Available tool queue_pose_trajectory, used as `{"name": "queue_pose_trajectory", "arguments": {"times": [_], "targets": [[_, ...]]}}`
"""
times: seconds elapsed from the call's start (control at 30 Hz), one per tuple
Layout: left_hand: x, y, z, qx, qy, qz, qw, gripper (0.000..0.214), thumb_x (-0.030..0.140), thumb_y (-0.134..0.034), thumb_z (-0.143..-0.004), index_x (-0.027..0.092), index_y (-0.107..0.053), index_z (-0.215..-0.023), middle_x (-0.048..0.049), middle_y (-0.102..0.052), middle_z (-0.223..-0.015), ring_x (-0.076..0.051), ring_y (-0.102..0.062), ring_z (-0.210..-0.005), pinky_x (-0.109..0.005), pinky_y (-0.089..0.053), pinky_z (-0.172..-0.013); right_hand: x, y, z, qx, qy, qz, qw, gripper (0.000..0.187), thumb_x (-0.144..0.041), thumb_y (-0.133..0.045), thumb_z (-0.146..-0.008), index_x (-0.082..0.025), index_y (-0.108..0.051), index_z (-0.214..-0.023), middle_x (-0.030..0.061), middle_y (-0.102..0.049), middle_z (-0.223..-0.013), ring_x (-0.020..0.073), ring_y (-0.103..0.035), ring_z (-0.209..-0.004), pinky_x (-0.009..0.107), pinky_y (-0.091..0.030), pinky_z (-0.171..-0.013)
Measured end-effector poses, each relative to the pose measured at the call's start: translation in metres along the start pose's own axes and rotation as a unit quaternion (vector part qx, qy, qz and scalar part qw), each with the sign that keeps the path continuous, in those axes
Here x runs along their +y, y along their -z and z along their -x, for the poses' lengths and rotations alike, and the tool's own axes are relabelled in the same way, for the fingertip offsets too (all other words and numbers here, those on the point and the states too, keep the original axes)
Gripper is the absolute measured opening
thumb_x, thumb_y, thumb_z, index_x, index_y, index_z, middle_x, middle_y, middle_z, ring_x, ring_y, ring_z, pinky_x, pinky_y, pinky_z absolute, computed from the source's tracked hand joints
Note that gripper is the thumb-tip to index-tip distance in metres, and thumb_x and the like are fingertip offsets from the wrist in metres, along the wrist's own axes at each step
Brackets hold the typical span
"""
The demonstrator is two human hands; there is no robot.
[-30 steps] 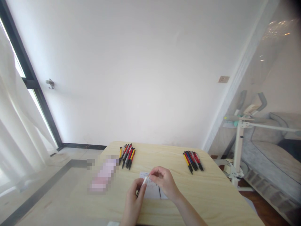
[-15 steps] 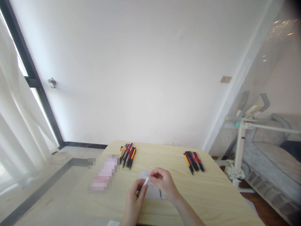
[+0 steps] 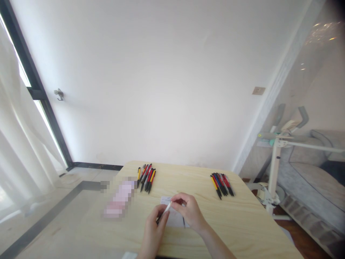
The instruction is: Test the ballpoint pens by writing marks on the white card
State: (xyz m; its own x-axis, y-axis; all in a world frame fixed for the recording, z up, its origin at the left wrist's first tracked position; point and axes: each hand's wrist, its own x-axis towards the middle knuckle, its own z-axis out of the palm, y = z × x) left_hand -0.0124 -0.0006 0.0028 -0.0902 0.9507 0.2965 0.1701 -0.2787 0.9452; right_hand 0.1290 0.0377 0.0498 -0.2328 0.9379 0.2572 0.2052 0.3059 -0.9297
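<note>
My left hand [image 3: 153, 230] and my right hand [image 3: 188, 211] meet over a small white paper [image 3: 175, 217] on the light wooden table [image 3: 242, 226]. Together they pinch a slim white pen [image 3: 165, 211], the left hand at its dark lower end, the right hand at its upper end. A thin dark piece [image 3: 183, 222] lies on the paper by my right wrist. One bunch of yellow, red and black pens [image 3: 146, 177] lies at the back left of the table, another bunch [image 3: 221, 184] at the back right.
A blurred pink patch [image 3: 118, 199] sits at the table's left side. White wall behind, a dark-framed window with white curtains [image 3: 24, 144] to the left. A white stand [image 3: 273, 172] and grey sofa [image 3: 315, 176] are at the right.
Both hands have stayed on the white pen with only slight shifts of the fingers. The view has drifted a little.
</note>
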Motion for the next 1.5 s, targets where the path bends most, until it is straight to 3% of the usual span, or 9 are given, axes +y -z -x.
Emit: {"name": "queue_pose_trajectory", "arguments": {"times": [0.83, 1.07, 1.2, 1.37, 1.5], "targets": [[0.001, 0.000, 0.002, 0.005, -0.009, -0.015, 1.000, 0.018, 0.031, -0.053, -0.077, 0.017, -0.060, -0.086, -0.0053, -0.066, -0.080, -0.019, -0.060, -0.075, -0.028, -0.047, -0.068, 0.000, 0.002, 0.006, -0.016, 0.030, 0.032, 0.999, 0.012, -0.019, -0.059, -0.071, -0.017, -0.068, -0.079, 0.0029, -0.067, -0.076, 0.0146, -0.058, -0.068, 0.024, -0.046, -0.064], [-0.005, 0.001, 0.000, 0.022, -0.005, -0.051, 0.998, 0.029, 0.033, -0.054, -0.076, 0.016, -0.058, -0.100, -0.0056, -0.066, -0.080, -0.018, -0.060, -0.072, -0.029, -0.048, -0.069, -0.010, 0.007, 0.007, -0.051, 0.073, 0.071, 0.994, 0.018, -0.017, -0.053, -0.077, -0.019, -0.068, -0.087, 0.0032, -0.066, -0.079, 0.0143, -0.058, -0.070, 0.024, -0.045, -0.065], [-0.005, 0.001, 0.000, 0.001, -0.019, -0.051, 0.999, 0.025, 0.033, -0.052, -0.078, 0.018, -0.061, -0.095, -0.0068, -0.067, -0.088, -0.019, -0.060, -0.079, -0.029, -0.047, -0.071, -0.015, 0.016, 0.006, -0.066, 0.086, 0.113, 0.988, 0.019, -0.017, -0.051, -0.078, -0.019, -0.066, -0.090, 0.0030, -0.065, -0.080, 0.0136, -0.057, -0.071, 0.023, -0.044, -0.065], [-0.004, 0.001, -0.001, 0.004, -0.004, -0.038, 0.999, 0.024, 0.034, -0.052, -0.078, 0.017, -0.061, -0.093, -0.0064, -0.068, -0.085, -0.019, -0.061, -0.075, -0.029, -0.048, -0.069, -0.014, 0.035, 0.002, -0.100, 0.102, 0.232, 0.962, 0.020, -0.016, -0.050, -0.078, -0.021, -0.065, -0.091, 0.0019, -0.064, -0.081, 0.0128, -0.056, -0.071, 0.022, -0.042, -0.064], [-0.001, 0.000, -0.001, 0.012, -0.003, -0.017, 1.000, 0.024, 0.034, -0.052, -0.077, 0.018, -0.061, -0.093, -0.0047, -0.068, -0.082, -0.018, -0.061, -0.073, -0.028, -0.049, -0.067, -0.007, 0.046, 0.004, -0.153, 0.138, 0.380, 0.902, 0.018, -0.014, -0.049, -0.078, -0.021, -0.065, -0.081, 0.0017, -0.064, -0.078, 0.0146, -0.055, -0.076, 0.024, -0.039, -0.070]]}}
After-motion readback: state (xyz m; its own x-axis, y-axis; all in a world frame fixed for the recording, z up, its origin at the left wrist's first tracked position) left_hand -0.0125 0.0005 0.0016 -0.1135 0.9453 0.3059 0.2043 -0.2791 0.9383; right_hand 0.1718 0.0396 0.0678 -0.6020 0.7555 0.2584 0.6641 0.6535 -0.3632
